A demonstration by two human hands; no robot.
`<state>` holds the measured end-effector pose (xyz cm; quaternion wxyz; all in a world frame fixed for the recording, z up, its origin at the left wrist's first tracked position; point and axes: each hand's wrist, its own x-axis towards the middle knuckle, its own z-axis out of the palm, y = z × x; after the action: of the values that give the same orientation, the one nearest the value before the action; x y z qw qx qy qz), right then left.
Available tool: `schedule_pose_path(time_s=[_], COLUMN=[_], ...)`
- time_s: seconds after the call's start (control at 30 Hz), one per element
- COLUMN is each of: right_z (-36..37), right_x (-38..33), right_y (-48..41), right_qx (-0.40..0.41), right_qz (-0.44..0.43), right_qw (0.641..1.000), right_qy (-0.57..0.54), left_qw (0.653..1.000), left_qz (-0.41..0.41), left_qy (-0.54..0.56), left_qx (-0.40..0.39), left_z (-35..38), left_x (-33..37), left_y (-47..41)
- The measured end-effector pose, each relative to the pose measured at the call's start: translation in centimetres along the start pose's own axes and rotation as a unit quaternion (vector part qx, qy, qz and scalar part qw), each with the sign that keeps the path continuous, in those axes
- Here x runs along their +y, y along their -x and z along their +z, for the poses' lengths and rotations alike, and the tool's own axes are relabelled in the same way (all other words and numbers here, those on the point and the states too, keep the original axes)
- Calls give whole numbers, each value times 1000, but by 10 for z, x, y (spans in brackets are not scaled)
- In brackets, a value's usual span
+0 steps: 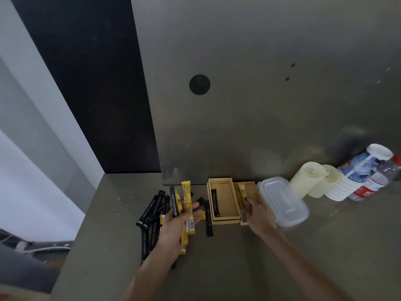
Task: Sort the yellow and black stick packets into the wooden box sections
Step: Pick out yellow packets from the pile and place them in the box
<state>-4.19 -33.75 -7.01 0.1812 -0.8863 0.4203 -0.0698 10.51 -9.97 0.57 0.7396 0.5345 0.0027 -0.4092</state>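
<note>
A wooden box (232,220) with two sections stands against the wall. Its left section holds a black stick packet (215,202); its right section holds yellow packets (241,193). My right hand (259,215) reaches into the right section, fingers on a yellow packet there. My left hand (176,222) holds a bunch of packets upright, yellow packets (186,195) with a black one (173,198). A loose pile of black packets (152,210) and some yellow ones lies on the counter under and left of my left hand. One black packet (208,225) lies just left of the box.
A clear plastic lidded container (282,202) sits right of the box, touching my right hand's side. Further right stand cream cups (310,179), a stack of white cups (347,181) and a water bottle (377,181). The counter's left edge (86,216) drops off.
</note>
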Motion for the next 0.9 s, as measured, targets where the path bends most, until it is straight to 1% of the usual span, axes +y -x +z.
schedule_pose_path(time_s=[0.07, 0.13, 0.2, 0.27, 0.37, 0.47, 0.53, 0.6, 0.67, 0.7, 0.73, 0.77, 0.83, 0.9], right_z=[-1, -1, 3, 4, 6, -2, -7, -10, -10, -9, -9, -9, -15, -24], right_x=[-2, -3, 1, 1, 2, -2, -2, 0, 2, 3, 3, 3, 0, 3], right_y=[-1, 0, -1, -4, -14, -18, -15, -10, -4, -1, 1, 3, 5, 5], right_qx=[15, 38, 24, 4, 15, -12, 7, 50, 48, 39, 36, 48, 108, 147], right_qz=[2, -17, -28, -17, 22, 65, 68, 53, 1, -23, -29, -18, 36, 77], right_qw=[1000, 999, 999, 1000, 999, 992, 992, 995, 999, 999, 998, 996, 981, 963], right_qy=[-12, 1, 15, 16, -37, -110, -110, -63, -20, -19, -33, -67, -157, -214], left_qw=[1000, 1000, 1000, 1000, 1000, 1000, 1000, 999, 999, 999, 999, 999, 999, 999], left_qz=[-3, -6, -6, -6, -5, 1, 5, 11, 17, 19, 19, 20, 19, 16], left_qy=[7, 11, 8, 4, -6, -21, -26, -31, -34, -35, -37, -37, -36, -33], left_qx=[3, 5, 5, 7, 10, 7, 5, 4, 3, 3, 3, 2, 2, 5], left_z=[-1, -1, -2, -3, -4, -5, -6, -6, -5, -4, -4, -4, -3, -3], left_x=[-1, -2, -3, -3, -4, -4, -4, -3, -3, -3, -2, -2, -2, -1], left_y=[-1, -2, -2, -1, -1, -2, -1, -1, -1, 0, 0, 0, 1, 1])
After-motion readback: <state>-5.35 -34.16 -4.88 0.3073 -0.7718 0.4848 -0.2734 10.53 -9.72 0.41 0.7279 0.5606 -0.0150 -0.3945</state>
